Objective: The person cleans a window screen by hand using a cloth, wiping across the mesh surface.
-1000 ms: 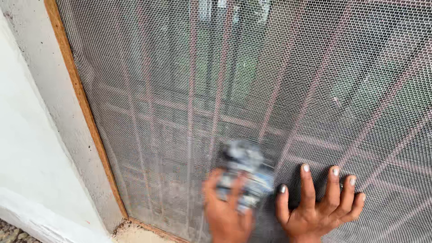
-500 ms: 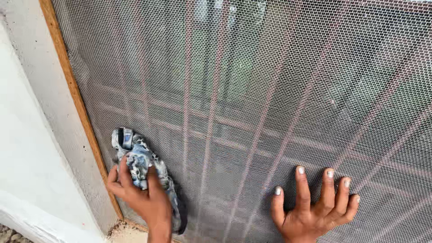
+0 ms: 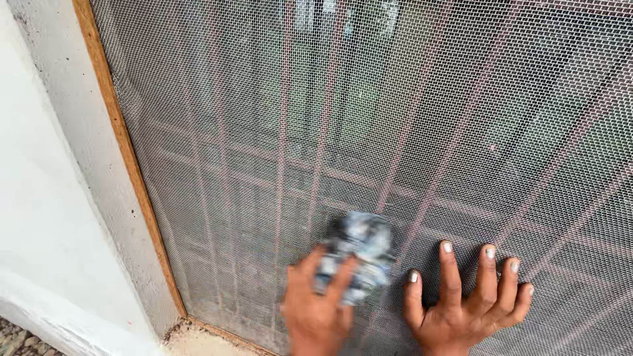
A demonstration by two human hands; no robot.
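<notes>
A grey wire mesh screen fills most of the head view, with reddish bars behind it. My left hand is blurred with motion and presses a crumpled blue, white and black patterned cloth against the lower part of the mesh. My right hand lies flat on the mesh just to the right of the cloth, fingers spread, holding nothing.
A brown wooden frame strip borders the mesh on the left. A white plastered wall runs beside it. A dusty sill corner sits at the bottom of the frame.
My left hand has swept the cloth from the lower left corner by the frame rightwards to beside my right hand. My right hand has stayed flat on the mesh.
</notes>
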